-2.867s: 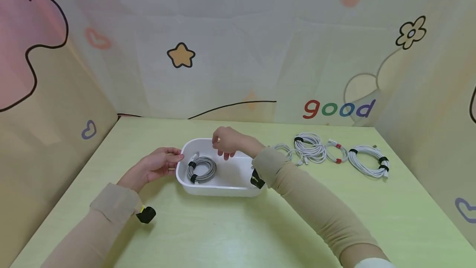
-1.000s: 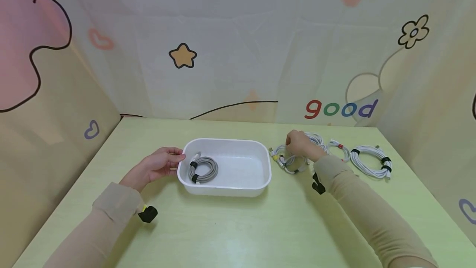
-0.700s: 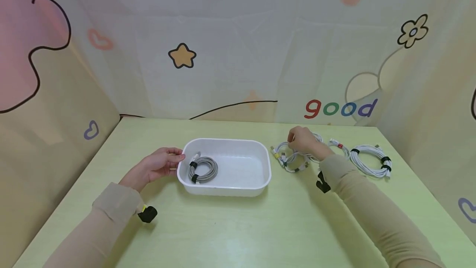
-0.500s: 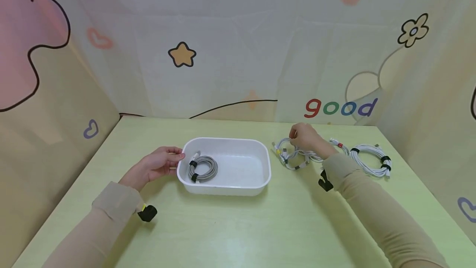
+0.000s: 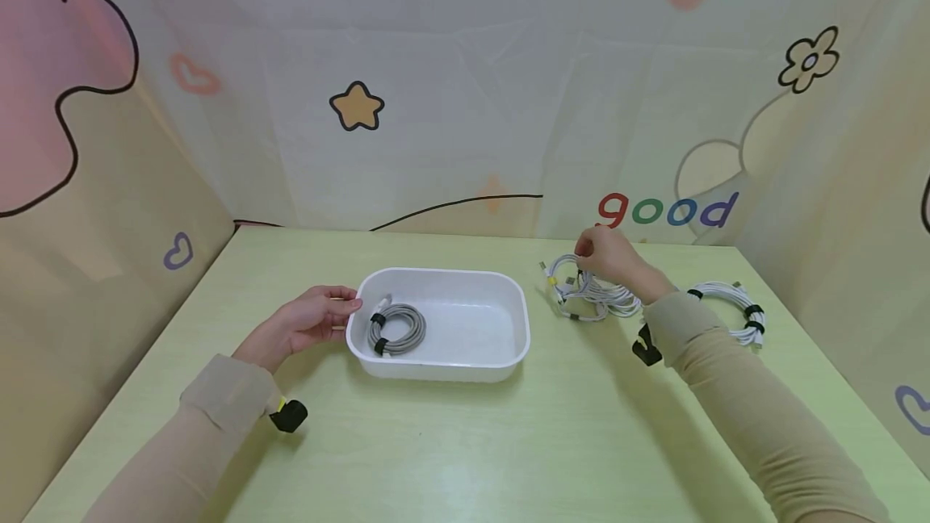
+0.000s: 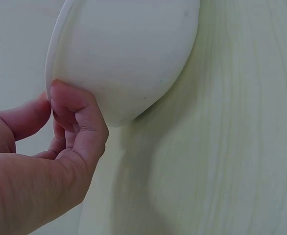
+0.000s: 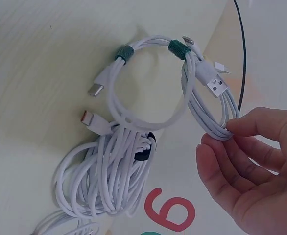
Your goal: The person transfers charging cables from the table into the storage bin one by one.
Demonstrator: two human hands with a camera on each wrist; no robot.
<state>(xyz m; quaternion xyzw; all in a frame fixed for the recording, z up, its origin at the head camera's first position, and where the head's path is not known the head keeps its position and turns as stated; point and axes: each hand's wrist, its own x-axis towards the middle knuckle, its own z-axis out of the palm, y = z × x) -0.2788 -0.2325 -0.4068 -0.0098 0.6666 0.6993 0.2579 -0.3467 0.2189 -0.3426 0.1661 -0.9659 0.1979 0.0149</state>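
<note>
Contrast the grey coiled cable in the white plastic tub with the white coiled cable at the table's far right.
The grey coiled cable lies inside the white plastic tub; the white coiled cable lies on the pale table. The grey one shows whole; the beige sleeve partly hides the white one. Both have black ties.

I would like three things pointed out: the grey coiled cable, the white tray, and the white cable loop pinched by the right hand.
Grey coiled cable (image 5: 417,332), head view: right side of the coil.
White tray (image 5: 472,333), head view: bare part of its floor.
White cable loop (image 7: 203,122), right wrist view: lower left strands.
</note>
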